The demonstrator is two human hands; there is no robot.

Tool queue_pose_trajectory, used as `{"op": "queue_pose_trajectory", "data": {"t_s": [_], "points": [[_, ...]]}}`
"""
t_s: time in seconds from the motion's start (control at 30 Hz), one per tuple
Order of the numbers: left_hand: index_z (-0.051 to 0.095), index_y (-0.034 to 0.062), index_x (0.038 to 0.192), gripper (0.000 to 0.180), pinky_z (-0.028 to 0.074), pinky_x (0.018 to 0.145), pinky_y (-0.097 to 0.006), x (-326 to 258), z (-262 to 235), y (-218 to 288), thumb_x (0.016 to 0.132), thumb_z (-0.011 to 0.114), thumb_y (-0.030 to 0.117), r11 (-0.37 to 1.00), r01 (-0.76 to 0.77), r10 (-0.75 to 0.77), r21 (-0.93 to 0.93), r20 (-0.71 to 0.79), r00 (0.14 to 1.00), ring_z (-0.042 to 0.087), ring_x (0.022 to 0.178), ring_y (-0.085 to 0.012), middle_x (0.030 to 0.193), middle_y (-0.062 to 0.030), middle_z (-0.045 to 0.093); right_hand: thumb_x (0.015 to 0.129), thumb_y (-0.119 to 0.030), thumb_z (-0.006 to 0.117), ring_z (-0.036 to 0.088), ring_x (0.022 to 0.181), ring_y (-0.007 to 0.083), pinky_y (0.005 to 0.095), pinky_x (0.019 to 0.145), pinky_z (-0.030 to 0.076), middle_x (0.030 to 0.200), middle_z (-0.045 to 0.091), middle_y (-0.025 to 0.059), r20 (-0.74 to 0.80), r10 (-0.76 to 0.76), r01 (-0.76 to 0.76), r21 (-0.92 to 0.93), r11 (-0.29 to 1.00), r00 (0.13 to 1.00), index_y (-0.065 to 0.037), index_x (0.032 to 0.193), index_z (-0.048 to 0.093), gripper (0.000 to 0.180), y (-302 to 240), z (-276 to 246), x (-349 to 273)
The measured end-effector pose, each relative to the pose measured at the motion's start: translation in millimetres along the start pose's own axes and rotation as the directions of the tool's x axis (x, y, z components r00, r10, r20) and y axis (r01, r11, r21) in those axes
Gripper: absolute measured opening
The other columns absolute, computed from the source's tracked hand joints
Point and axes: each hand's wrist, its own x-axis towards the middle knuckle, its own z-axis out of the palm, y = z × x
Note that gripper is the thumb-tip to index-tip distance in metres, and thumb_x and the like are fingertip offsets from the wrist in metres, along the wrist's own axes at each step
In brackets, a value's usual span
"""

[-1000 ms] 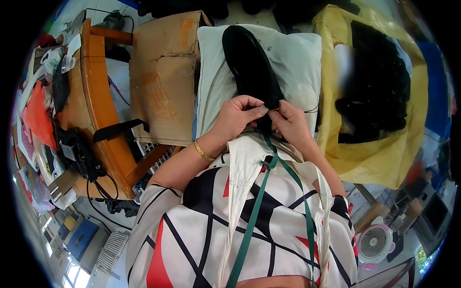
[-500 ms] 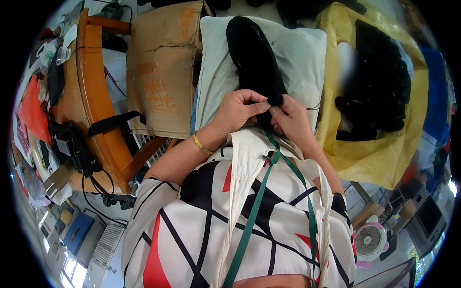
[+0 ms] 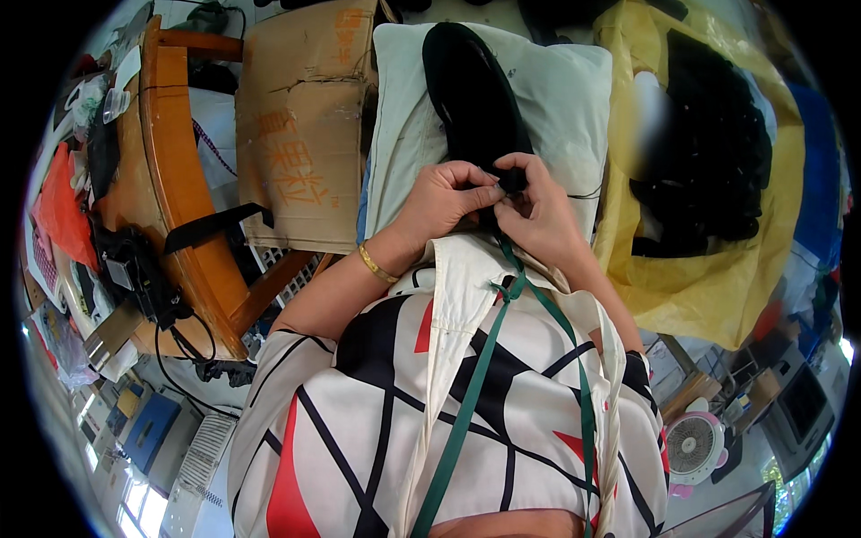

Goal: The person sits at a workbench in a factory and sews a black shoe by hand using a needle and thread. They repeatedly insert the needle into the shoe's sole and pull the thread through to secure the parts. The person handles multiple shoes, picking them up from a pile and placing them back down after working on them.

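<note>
A long black shoe [image 3: 475, 90] lies lengthwise on a whitish cushion [image 3: 565, 99], its rounded end pointing away from me. At its near end, my left hand [image 3: 448, 197] pinches the edge between thumb and bent fingers. My right hand [image 3: 543, 211] grips the same end from the other side, its index finger arched over the black material and its thumb close to the left fingertips. Anything small between the fingertips is too hidden to make out. A thin dark strand [image 3: 585, 195] shows on the cushion beside my right hand.
A worn cardboard box [image 3: 305, 134] stands left of the cushion, beside a wooden chair frame [image 3: 175, 170]. On the right, a yellow bag [image 3: 700, 296] holds a heap of black pieces [image 3: 704, 152]. Green apron ties [image 3: 466, 421] hang down my front; a small fan [image 3: 695, 448] stands lower right.
My right hand's index finger has lifted and now arches over the shoe's near end. The shoe has shifted slightly away from me; my left hand keeps its pinch.
</note>
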Motion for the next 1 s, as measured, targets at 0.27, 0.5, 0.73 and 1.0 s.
{"op": "queue_pose_trajectory", "data": {"t_s": [0.27, 0.5, 0.73, 1.0], "points": [[0.065, 0.0044, 0.103, 0.015, 0.049, 0.065, -0.02, -4, 1, -1, 0.09, 0.071, 0.01, 0.999, -0.018, 0.017, 0.028, 0.037, 0.999, 0.059, 0.081, -0.003, 0.092, 0.0024, 0.066, 0.085, -0.008, 0.064, 0.062, 0.065, 0.0216, 0.0323, 0.062, 0.049, 0.081, 0.064, 0.0085, 0.032, -0.347, 0.331, -0.392, 0.858, 0.937, -0.012, 0.124, 0.061, 0.039, -12, -53, 25], [0.055, 0.0067, 0.107, 0.015, 0.051, 0.064, -0.023, -8, -7, 19, 0.094, 0.062, 0.007, 0.999, -0.03, 0.029, 0.011, 0.13, 0.991, 0.062, 0.076, -0.0098, 0.089, -0.0013, 0.064, 0.082, -0.007, 0.067, 0.062, 0.072, 0.0296, 0.0386, 0.063, 0.049, 0.082, 0.06, 0.0089, 0.202, -0.512, 0.504, -0.653, 0.565, 0.835, -0.009, 0.096, 0.066, 0.014, -6, -38, 41], [0.067, 0.0065, 0.099, 0.012, 0.043, 0.056, -0.018, -16, -29, 47, 0.09, 0.07, 0.013, 0.931, -0.125, 0.104, 0.344, 0.078, 0.992, 0.053, 0.067, -0.0003, 0.079, 0.0047, 0.061, 0.087, -0.01, 0.066, 0.061, 0.072, 0.0276, 0.0347, 0.063, 0.049, 0.083, 0.063, 0.0135, 0.046, -0.068, 0.065, 0.067, 0.996, 0.997, -0.004, 0.1, 0.065, 0.015, 15, -4, 29], [0.071, 0.0006, 0.1, 0.017, 0.049, 0.074, -0.024, -14, -22, 36, 0.086, 0.074, 0.01, 0.792, -0.385, 0.353, 0.474, 0.158, 0.922, 0.061, 0.08, -0.0084, 0.087, -0.0016, 0.07, 0.082, -0.014, 0.072, 0.063, 0.074, 0.0255, 0.0355, 0.059, 0.05, 0.077, 0.062, 0.0046, -0.074, -0.62, 0.514, -0.489, 0.705, 0.781, -0.008, 0.084, 0.07, 0.006, -7, -1, 17]]}}
